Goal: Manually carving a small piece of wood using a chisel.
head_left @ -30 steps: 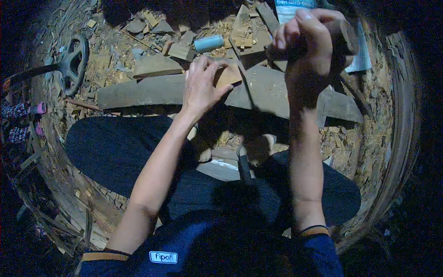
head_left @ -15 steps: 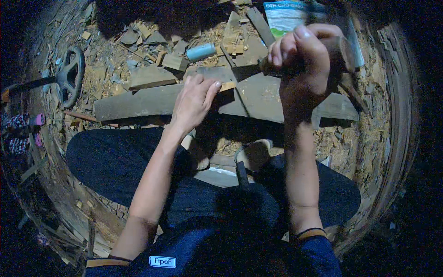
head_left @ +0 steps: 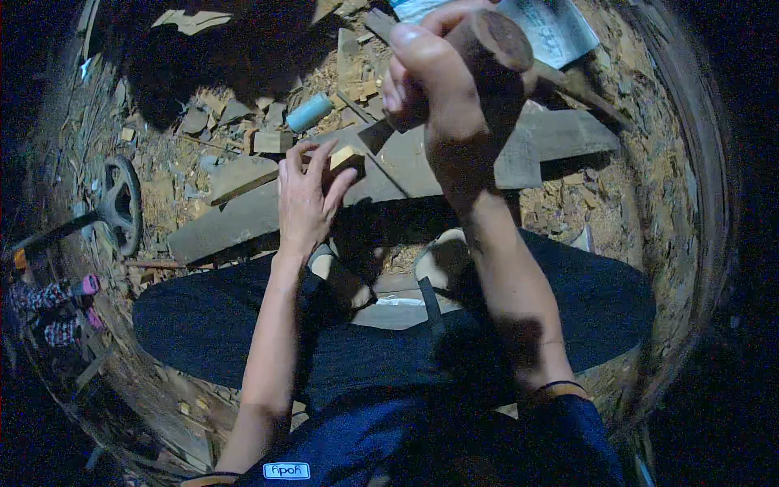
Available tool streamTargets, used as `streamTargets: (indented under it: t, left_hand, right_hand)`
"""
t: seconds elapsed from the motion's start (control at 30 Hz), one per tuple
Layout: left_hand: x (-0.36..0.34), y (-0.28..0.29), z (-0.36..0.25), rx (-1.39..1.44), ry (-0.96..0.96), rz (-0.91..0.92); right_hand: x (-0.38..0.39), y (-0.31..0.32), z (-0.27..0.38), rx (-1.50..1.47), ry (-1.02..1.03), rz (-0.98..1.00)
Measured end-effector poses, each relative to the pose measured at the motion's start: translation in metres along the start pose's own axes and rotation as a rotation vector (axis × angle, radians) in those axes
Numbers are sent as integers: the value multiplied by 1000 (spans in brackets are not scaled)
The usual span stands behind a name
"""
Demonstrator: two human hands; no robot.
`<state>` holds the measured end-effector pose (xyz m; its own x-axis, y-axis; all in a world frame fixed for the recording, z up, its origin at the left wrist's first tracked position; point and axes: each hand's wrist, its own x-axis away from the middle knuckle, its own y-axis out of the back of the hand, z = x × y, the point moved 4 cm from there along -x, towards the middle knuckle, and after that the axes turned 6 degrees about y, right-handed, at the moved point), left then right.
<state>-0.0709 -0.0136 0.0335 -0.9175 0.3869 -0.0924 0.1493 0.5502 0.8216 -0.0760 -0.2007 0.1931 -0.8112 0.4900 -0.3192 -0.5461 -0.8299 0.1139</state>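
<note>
My left hand (head_left: 304,195) has its thumb and fingers around a small pale wood block (head_left: 347,157), just above a long grey timber (head_left: 231,229). In my right hand (head_left: 442,77) is a wooden-handled chopping knife (head_left: 501,40), raised over the timber, the round butt of its handle facing up. Its dark blade shows only in part beyond my fist, pointing toward the block. My right fist hides much of the handle.
Wood chips and offcuts cover the ground. A light-blue cylinder (head_left: 308,112) lies beyond the timber, a printed sheet (head_left: 556,34) at the far right. A dark spoked wheel (head_left: 122,203) stands at left. My sandalled feet (head_left: 442,260) are close behind the timber.
My right hand has moved left and nearer the camera with the chopping knife, its butt turning upward. My left hand has shifted slightly left, its fingers now arched around the block. The view has shifted.
</note>
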Motion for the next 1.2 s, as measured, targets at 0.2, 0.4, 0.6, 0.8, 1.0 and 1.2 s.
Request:
streamTargets:
  t: [0.2, 0.4, 0.6, 0.8, 1.0, 1.2]
  left_hand:
    - [-1, -3, 7, 56, 1, 15]
    - [-6, 0, 13, 11, 8, 14]
    - [-7, 1, 15, 54, 45, 31]
    - [-7, 0, 16, 75, 25, 6]
    - [-8, -3, 18, 102, 20, 5]
    - [-6, -1, 25, 81, 34, -15]
  right_hand:
    - [-2, 8, -1, -101, 106, -77]
    - [-1, 6, -34, -184, 211, -132]
    - [-4, -7, -36, -158, 369, -182]
    - [-14, -28, -45, -131, 552, -236]
    - [-17, -45, -54, -105, 736, -287]
    - [-7, -36, -27, -495, 24, -39]
